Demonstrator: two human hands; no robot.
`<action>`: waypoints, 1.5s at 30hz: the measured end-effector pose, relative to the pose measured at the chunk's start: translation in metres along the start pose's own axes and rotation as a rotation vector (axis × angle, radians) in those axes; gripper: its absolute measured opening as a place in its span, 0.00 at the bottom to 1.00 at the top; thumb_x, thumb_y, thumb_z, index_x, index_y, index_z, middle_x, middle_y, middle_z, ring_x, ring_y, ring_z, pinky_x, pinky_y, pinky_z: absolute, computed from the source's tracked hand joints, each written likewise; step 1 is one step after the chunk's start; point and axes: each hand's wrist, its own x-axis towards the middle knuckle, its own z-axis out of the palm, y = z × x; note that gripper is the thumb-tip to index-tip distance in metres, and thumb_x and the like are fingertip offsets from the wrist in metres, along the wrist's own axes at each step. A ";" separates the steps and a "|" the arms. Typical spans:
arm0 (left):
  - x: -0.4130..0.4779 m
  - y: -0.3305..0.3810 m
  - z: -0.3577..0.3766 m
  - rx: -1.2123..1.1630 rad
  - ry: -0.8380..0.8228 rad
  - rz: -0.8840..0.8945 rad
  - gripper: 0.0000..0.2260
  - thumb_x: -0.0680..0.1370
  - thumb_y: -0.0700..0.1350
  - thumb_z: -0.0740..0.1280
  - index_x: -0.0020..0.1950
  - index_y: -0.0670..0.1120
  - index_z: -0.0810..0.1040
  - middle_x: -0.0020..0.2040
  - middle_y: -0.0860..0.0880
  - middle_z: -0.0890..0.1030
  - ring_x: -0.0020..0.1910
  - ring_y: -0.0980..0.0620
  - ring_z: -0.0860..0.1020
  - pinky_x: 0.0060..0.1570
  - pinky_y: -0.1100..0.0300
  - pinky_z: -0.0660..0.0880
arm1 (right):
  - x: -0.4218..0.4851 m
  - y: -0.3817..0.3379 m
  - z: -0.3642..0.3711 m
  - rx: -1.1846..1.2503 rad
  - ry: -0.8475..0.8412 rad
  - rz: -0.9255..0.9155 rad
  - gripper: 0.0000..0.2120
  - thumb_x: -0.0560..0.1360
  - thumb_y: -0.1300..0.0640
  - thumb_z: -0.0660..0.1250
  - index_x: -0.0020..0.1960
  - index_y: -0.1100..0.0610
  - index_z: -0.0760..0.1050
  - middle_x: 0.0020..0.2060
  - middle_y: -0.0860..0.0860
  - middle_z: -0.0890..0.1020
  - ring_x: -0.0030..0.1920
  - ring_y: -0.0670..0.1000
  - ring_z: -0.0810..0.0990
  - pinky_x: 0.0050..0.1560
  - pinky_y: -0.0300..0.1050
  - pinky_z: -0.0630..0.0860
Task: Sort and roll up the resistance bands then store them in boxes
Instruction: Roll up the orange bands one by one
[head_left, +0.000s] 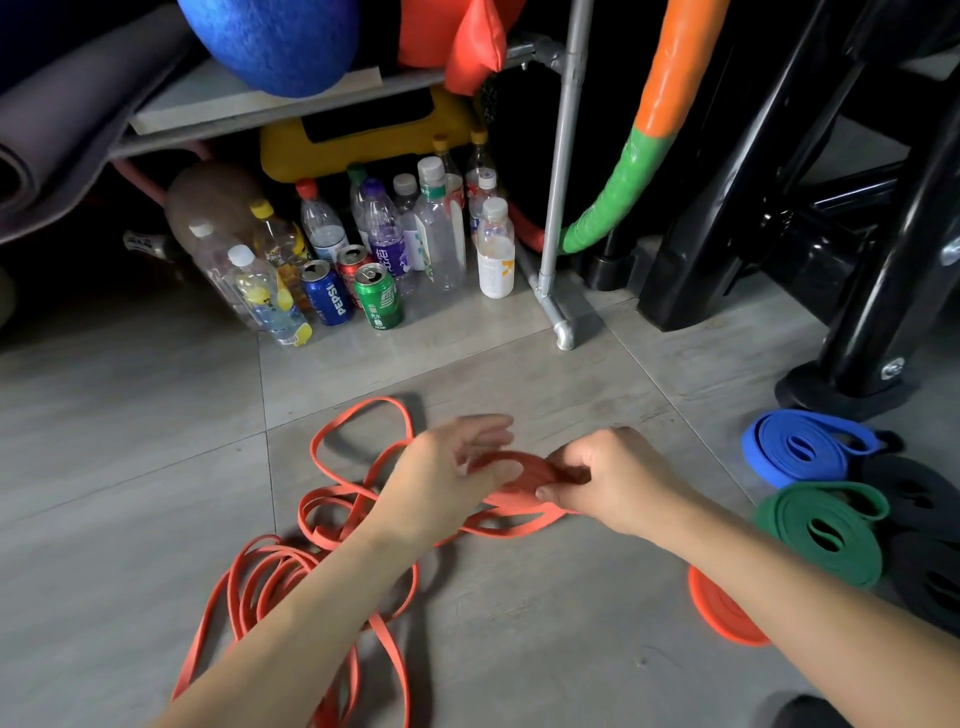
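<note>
A partly rolled orange resistance band coil (519, 478) sits between my two hands just above the floor. My right hand (602, 480) pinches the coil on its right side. My left hand (457, 467) rests against its left side with fingers spread and blurred. Loose orange bands (322, 525) lie tangled on the grey tile floor below and left of my hands. At the right lie rolled bands: a blue one (800, 447), a green one (826, 530), black ones (914, 493) and an orange one (722, 608) half hidden by my right forearm.
Several plastic bottles (441, 234) and drink cans (379, 296) stand under a shelf at the back. A metal rack post (558, 171) rises right of them. Black machine legs (852, 312) stand at the right, an orange-green padded tube (634, 166) leans nearby.
</note>
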 end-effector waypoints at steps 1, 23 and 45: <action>0.000 0.001 0.001 0.097 -0.034 0.022 0.09 0.72 0.39 0.72 0.51 0.48 0.81 0.44 0.53 0.83 0.43 0.61 0.80 0.49 0.66 0.75 | 0.000 -0.003 0.000 -0.069 0.000 -0.021 0.07 0.70 0.51 0.73 0.39 0.56 0.81 0.29 0.57 0.78 0.30 0.52 0.71 0.31 0.45 0.67; 0.002 -0.013 0.005 -0.738 0.135 -0.240 0.06 0.72 0.39 0.68 0.47 0.41 0.82 0.40 0.43 0.85 0.39 0.49 0.83 0.44 0.55 0.81 | 0.002 0.001 0.001 0.443 0.143 -0.045 0.08 0.71 0.54 0.72 0.35 0.56 0.81 0.23 0.51 0.73 0.28 0.42 0.66 0.33 0.33 0.63; 0.006 -0.008 -0.025 0.051 0.016 0.066 0.08 0.72 0.34 0.71 0.47 0.46 0.81 0.37 0.59 0.84 0.36 0.61 0.81 0.39 0.69 0.76 | 0.006 -0.012 -0.004 0.349 0.060 -0.095 0.05 0.69 0.56 0.75 0.40 0.47 0.82 0.36 0.46 0.85 0.39 0.46 0.84 0.48 0.49 0.80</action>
